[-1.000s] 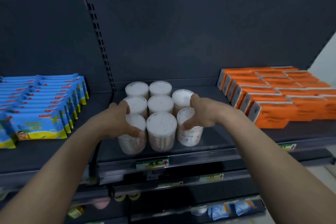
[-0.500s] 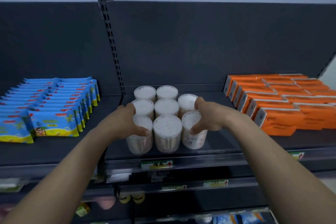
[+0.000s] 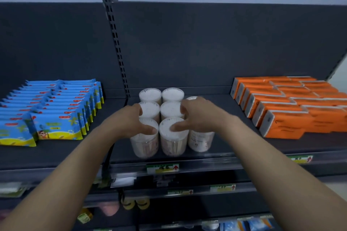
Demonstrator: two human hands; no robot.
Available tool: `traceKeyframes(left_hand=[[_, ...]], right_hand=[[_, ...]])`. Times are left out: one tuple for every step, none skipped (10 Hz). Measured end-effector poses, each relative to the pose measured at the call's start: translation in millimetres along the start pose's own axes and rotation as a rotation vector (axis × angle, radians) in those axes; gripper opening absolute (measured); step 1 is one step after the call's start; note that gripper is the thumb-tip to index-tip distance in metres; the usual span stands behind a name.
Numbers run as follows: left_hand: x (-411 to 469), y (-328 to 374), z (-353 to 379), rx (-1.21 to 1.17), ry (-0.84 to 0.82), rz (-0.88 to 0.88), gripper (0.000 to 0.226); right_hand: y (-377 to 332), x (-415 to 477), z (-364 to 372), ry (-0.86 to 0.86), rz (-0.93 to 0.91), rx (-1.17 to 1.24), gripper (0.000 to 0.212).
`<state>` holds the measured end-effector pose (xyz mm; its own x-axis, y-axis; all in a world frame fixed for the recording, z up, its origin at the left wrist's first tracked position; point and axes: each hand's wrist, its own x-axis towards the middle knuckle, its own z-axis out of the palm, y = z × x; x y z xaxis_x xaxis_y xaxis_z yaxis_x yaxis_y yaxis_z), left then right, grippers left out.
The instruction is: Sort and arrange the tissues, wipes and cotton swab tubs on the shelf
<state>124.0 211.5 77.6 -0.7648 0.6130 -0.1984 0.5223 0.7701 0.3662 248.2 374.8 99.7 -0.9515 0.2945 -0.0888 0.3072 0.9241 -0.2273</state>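
Gripping front-left tub on shelf, left hand fingers curled round lid; right hand thumb on front-centre tub, grip unclear.

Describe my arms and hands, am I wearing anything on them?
The left forearm and right forearm are bare, with no sleeves in view. The left hand and right hand wear no gloves, and no watch, bracelet or ring shows.
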Motion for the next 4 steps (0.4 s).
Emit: traceKeyframes(left_hand=[[-1.5, 2.0, 2.7, 0.039, 0.009, 0.001, 0.074], [-1.4, -0.3, 4.5, 0.025, 0.017, 0.013, 0.071], [-1.5, -1.1, 5.0, 0.015, 0.004, 0.013, 0.071], [-1.5, -1.6, 4.5, 0.0, 0.037, 0.015, 0.069]], right_hand=[[-18.4, 0.9, 15.7, -0.009, -0.019, -0.135, 0.064], [-20.5, 3.0, 21.8, 0.018, -0.021, -0.141, 0.063], [-23.3, -0.3, 16.2, -0.032, 0.0, -0.082, 0.058], [-23.6, -4.6, 11.2, -0.049, -0.022, -0.052, 0.062]])
